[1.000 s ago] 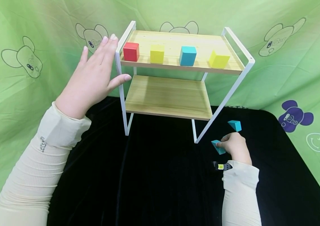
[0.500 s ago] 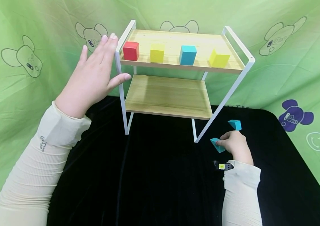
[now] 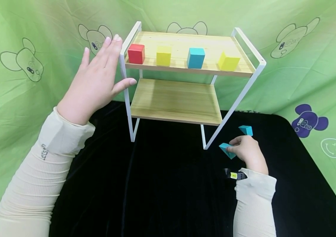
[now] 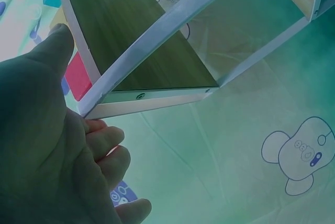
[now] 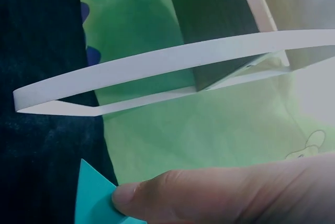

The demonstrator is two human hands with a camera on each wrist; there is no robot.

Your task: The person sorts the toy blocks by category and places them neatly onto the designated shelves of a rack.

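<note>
A green cartoon-printed cloth backdrop (image 3: 22,98) surrounds a black cloth table (image 3: 162,191). At the far centre stands a white-framed shelf rack (image 3: 127,98) with two wooden shelves; the lower shelf holds nothing visible, and the upper one carries a row, left to right: a red cube (image 3: 136,53), a yellow cube (image 3: 163,56), a blue cube (image 3: 195,58) and a second yellow block (image 3: 228,61). The left hand (image 3: 95,82) is raised at the rack's left side, fingers straight and spread, flat against the frame's upper left corner with the thumb by the front post, steadying it and gripping nothing. Near the rack's right front foot, low on the table, the right hand (image 3: 248,153) pinches a teal triangular block (image 3: 226,150) between thumb and fingertips. A second teal block (image 3: 246,130) lies just beyond that hand, apart from it. To do this lift well, the pinch probably wants to sit on the wedge's flat faces rather than its slanted edge, and the left hand should keep the rack braced.
</note>
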